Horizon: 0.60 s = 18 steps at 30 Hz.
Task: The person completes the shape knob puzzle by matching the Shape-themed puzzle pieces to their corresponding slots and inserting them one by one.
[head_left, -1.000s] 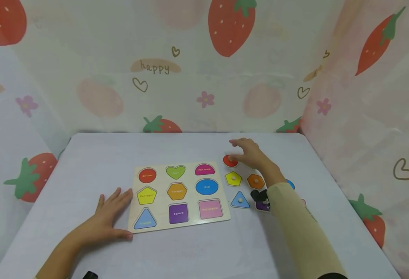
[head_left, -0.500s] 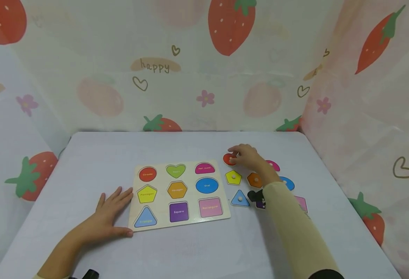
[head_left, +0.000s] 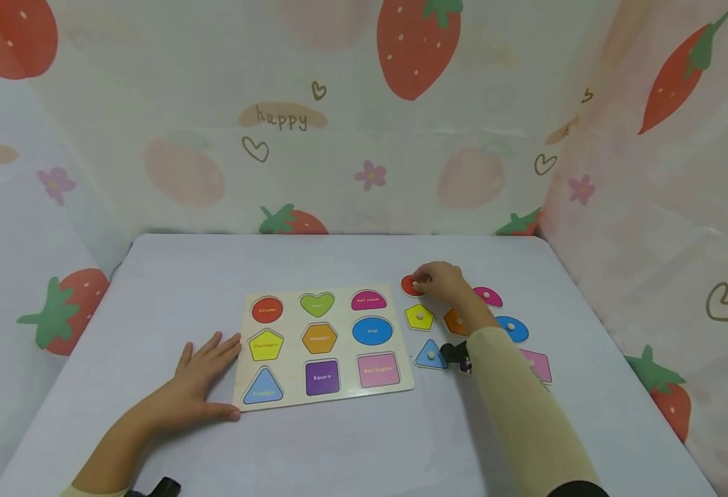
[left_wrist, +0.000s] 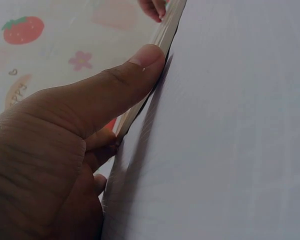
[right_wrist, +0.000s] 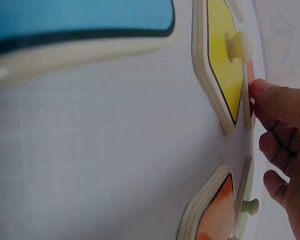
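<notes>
A wooden shape puzzle board (head_left: 346,345) lies on the white table, with coloured, labelled shapes printed on it. My left hand (head_left: 192,386) is spread at its left side, fingertips at the left edge and thumb at the near corner; in the left wrist view the thumb (left_wrist: 115,82) lies along the board's edge. Beyond the board's right side, my right hand (head_left: 447,283) pinches the red circle puzzle piece (head_left: 408,284) by its knob, which the fingers hide. In the right wrist view the red piece (right_wrist: 250,75) shows only partly behind the yellow pentagon piece (right_wrist: 222,60).
Other knobbed pieces lie right of the board: a blue triangle (head_left: 428,357), an orange hexagon (head_left: 454,322), a magenta half round (head_left: 489,295), a blue oval (head_left: 514,328) and a pink rectangle (head_left: 539,364). A green piece (right_wrist: 245,200) lies under the right hand.
My right hand has come down onto the red circle, its thumb and fingers closing from apart to a pinch. The left hand and the board stay put.
</notes>
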Tool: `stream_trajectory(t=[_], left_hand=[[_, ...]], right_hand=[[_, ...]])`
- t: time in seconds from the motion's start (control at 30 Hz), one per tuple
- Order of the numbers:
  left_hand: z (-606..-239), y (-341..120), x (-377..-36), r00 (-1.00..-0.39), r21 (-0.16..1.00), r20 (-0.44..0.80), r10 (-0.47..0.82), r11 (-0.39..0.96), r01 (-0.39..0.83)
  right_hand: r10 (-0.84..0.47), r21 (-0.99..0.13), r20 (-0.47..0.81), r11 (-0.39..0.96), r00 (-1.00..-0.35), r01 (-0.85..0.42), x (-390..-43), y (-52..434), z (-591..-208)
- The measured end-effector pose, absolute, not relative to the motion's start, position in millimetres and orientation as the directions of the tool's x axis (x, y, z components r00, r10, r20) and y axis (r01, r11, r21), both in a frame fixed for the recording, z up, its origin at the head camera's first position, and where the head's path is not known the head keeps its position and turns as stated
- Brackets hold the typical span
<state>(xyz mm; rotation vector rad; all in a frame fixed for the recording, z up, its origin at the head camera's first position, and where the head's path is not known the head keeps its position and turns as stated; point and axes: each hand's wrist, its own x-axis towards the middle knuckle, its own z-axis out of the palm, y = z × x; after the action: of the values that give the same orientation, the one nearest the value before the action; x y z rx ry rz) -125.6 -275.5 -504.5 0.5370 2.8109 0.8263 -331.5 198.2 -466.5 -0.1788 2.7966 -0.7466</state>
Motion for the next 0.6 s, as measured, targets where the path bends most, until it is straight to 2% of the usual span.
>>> stream_trajectory(t=[0.6], left_hand=[[-502.9,-276.3,-125.2,-0.92,0.548,-0.061,0.388,0.783,0.294]], right_hand=[[-0.089,-0.559,-0.198,0.829,-0.976,0.038,-333.2,193.7,-467.9]])
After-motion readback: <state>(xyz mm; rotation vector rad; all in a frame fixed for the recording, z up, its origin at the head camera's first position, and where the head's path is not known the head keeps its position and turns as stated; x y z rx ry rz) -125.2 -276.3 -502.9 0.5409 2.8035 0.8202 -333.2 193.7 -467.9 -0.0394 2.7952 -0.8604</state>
